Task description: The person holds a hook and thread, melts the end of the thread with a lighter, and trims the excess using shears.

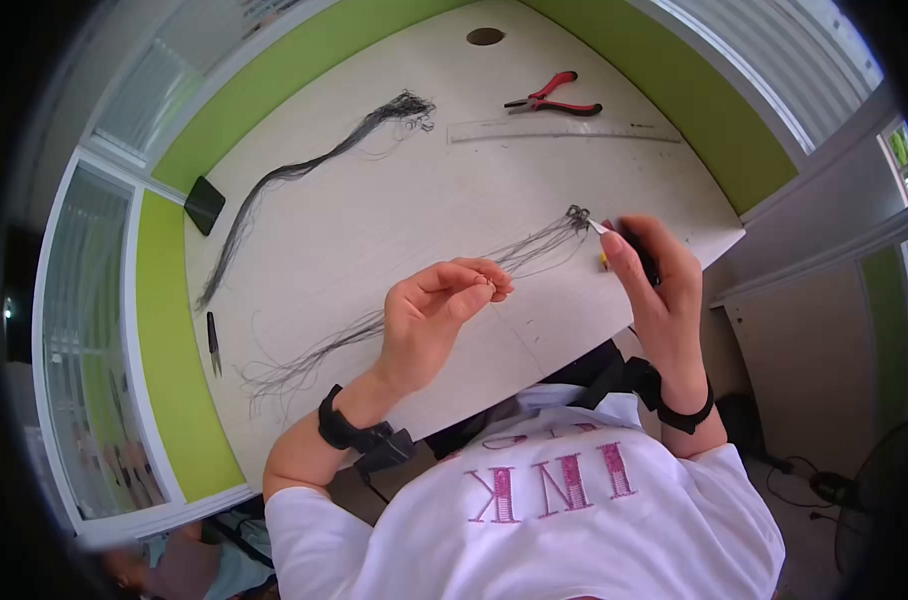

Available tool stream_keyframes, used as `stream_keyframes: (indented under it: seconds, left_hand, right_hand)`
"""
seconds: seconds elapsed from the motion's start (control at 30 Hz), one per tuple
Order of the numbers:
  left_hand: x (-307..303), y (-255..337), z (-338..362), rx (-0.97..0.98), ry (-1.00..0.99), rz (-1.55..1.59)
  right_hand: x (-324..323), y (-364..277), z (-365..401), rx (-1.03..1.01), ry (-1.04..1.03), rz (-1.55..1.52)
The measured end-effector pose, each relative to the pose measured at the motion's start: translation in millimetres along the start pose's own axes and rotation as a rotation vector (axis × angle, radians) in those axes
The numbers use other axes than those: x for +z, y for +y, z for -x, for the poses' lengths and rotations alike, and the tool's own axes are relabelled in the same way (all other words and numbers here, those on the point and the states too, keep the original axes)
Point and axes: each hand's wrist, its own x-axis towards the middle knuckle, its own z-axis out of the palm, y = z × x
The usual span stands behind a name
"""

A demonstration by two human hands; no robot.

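Observation:
My left hand (424, 310) is closed in a pinch over the middle of the table, thumb against fingertips. A very fine dark thread (519, 335) trails down from its fingertips. Beneath this hand runs a bundle of thin dark strands (534, 245), looped into small rings at its right end. My right hand (664, 280) is closed around a small tool with a pale pointed tip (596, 227), its body mostly hidden by the fingers. That tip is right beside the looped ends. A small red and yellow item (605, 261) shows just left of the right thumb.
Another dark strand bundle (314, 165) lies at the back left. Red-handled pliers (554, 100) and a clear ruler (564, 132) lie at the back. Tweezers (213, 345) and a black flat object (205, 206) are by the left edge. Green partition walls (674, 110) border the table.

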Motion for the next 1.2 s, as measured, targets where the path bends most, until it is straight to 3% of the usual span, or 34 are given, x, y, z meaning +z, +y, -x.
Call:
stream_keyframes:
  seconds: [0.03,0.07,0.13,0.3,0.37,0.4,0.47,0.57,0.6,0.67,0.93,1.0,1.2]
  left_hand:
    - [2,-1,0,-0.034,0.019,0.044]
    - [3,-1,0,-0.065,0.037,0.086]
    - [3,3,0,-0.082,0.053,0.075]
    - [7,4,0,-0.106,0.095,0.092]
    - [8,5,1,-0.109,0.093,0.075]
    - [8,5,1,-0.110,0.094,0.076]
    - [9,4,1,-0.110,0.098,0.070]
    - [7,3,1,-0.112,0.092,0.101]
    - [6,2,2,-0.114,0.091,0.102]
    - [6,0,3,-0.139,0.113,0.091]
    - [9,4,6,-0.145,0.118,0.060]
    - [10,4,6,-0.138,0.115,0.045]
    - [13,2,9,-0.104,0.120,0.009]
  right_hand:
    - [-7,2,-9,-0.052,0.105,0.271]
    - [-14,11,-20,-0.054,0.105,0.273]
    - [-25,40,-38,-0.082,0.167,0.649]
    - [-42,86,-62,-0.054,0.102,0.852]
    - [-41,92,-63,-0.233,0.197,0.964]
    - [-37,82,-62,-0.232,0.196,0.963]
    - [-19,41,-52,-0.587,0.332,0.850]
    - [11,-1,-21,-0.399,-0.046,0.058]
    - [16,-9,-14,-0.374,-0.170,-0.034]
    - [33,-10,-8,-0.358,-0.226,-0.164]
    - [48,-8,-6,-0.411,-0.169,-0.128]
    - [50,-6,-4,-0.551,-0.061,0.033]
    - [48,-4,2,-0.624,-0.022,0.162]
